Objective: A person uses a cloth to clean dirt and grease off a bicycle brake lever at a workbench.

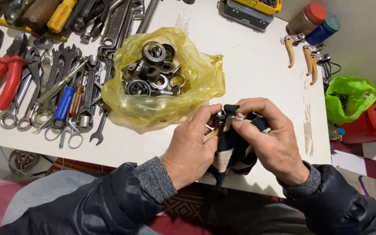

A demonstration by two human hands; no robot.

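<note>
Here a small metal part [219, 116] sits pinched between left hand [192, 146] and right hand [270, 139], wrapped in a dark, cream-striped cloth [236, 152].

— What's each hand doing?
— The left hand [191, 146] pinches a small metal part [219, 115]; the right hand [270, 139] grips a dark striped cloth [236, 150] around it.
— Nearby?
— A yellow bag [196, 82] of bearings on the white worktop [257, 65].

White worktable [257, 74], plain pale wall [366, 39] behind, red-and-white tiled floor [370, 152], even indoor light
</note>
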